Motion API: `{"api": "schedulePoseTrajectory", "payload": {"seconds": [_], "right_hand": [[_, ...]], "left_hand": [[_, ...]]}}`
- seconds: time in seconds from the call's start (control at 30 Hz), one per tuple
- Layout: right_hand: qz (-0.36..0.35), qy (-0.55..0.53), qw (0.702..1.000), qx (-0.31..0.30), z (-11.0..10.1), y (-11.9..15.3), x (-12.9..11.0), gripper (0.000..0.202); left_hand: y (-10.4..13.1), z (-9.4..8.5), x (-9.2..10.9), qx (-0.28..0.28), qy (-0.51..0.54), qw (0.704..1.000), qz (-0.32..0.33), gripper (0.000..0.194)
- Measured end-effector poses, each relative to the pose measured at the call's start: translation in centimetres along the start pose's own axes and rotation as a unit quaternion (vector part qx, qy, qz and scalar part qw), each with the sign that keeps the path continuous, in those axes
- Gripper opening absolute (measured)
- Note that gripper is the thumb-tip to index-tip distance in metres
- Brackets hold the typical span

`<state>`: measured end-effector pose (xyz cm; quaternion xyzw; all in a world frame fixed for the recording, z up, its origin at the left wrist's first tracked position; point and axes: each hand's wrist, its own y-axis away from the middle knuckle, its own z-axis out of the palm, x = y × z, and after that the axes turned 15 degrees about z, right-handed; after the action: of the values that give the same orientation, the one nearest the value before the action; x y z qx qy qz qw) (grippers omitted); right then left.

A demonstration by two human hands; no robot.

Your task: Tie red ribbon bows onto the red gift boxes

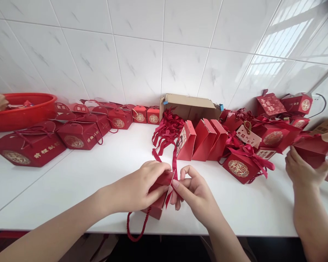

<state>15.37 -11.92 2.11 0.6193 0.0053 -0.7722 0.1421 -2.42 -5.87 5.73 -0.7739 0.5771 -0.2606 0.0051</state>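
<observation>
At the table's front edge, my left hand [153,183] is closed over a small red gift box [154,212], its fingers and thumb gripping the upper part. A twisted red cord handle [138,238] loops from the box over the edge. My right hand [192,189] pinches a dark red ribbon [175,162] against the box's upright edge, thumb and forefinger together. That ribbon runs up toward a tangled heap of ribbons [169,125] behind. My hands cover much of the box. Just beyond stand several red boxes [205,142], leaning in a row.
Finished-looking red boxes [79,135] line the left, near a red basin [30,116] with another person's hand. An open cardboard carton [191,102] lies against the tiled wall. Bow-tied boxes [240,167] crowd the right, where a co-worker's hands [307,169] hold a red box [314,149].
</observation>
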Motion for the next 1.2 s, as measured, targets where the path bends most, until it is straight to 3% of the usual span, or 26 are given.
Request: {"api": "schedulePoseTrajectory", "payload": {"seconds": [0.13,0.3,0.4,0.47,0.5,0.53,0.67,0.73,0.8,0.9,0.97,1.07,1.2], "right_hand": [[-0.007,0.004,1.0,-0.005,0.2,-0.1,0.0,0.026],[-0.004,0.028,1.0,-0.001,0.4,0.1,0.2,0.022],[-0.056,0.107,0.987,0.106,0.1,0.0,0.2,0.019],[-0.117,0.177,0.955,0.208,-0.1,-0.2,-0.2,0.018],[-0.137,0.197,0.944,0.226,-0.1,-0.4,-0.5,0.02],[-0.147,0.201,0.945,0.213,0.0,-0.7,-0.9,0.023],[-0.141,0.089,0.985,0.046,1.0,-1.1,-3.1,0.015],[-0.184,0.03,0.981,0.046,1.2,-0.5,-4.1,0.009],[-0.271,-0.005,0.958,0.098,0.9,0.7,-5.1,0.005],[-0.383,-0.015,0.911,0.153,-0.4,2.7,-6.4,0.007],[-0.413,0.002,0.901,0.13,-1.1,3.3,-7.0,0.012],[-0.368,0.026,0.925,0.088,-0.6,2.3,-7.0,0.015],[-0.166,0.153,0.973,0.045,1.9,-0.8,-5.5,0.02]], "left_hand": [[0.0,0.4,-0.2,0.067,-0.052,0.994,0.068,0.015],[0.1,0.6,-0.6,0.128,-0.17,0.964,0.162,0.018],[0.2,0.1,-0.7,0.182,-0.212,0.946,0.164,0.016],[0.2,-0.7,-0.6,0.232,-0.231,0.932,0.154,0.014],[0.0,-1.2,-0.4,0.256,-0.238,0.925,0.15,0.013],[-0.3,-1.8,-0.1,0.277,-0.244,0.917,0.149,0.012],[-1.1,-3.4,1.3,0.325,-0.27,0.894,0.153,0.009],[-0.7,-3.7,1.5,0.32,-0.285,0.897,0.108,0.01],[0.6,-3.6,1.3,0.281,-0.275,0.92,0.014,0.027],[3.4,-2.6,0.3,0.185,-0.172,0.956,-0.151,0.046],[4.9,-1.6,-0.2,0.168,-0.095,0.957,-0.217,0.044],[5.7,-0.2,-0.3,0.238,-0.061,0.94,-0.238,0.038],[4.9,1.1,0.3,0.313,-0.056,0.918,-0.239,0.033]]}}
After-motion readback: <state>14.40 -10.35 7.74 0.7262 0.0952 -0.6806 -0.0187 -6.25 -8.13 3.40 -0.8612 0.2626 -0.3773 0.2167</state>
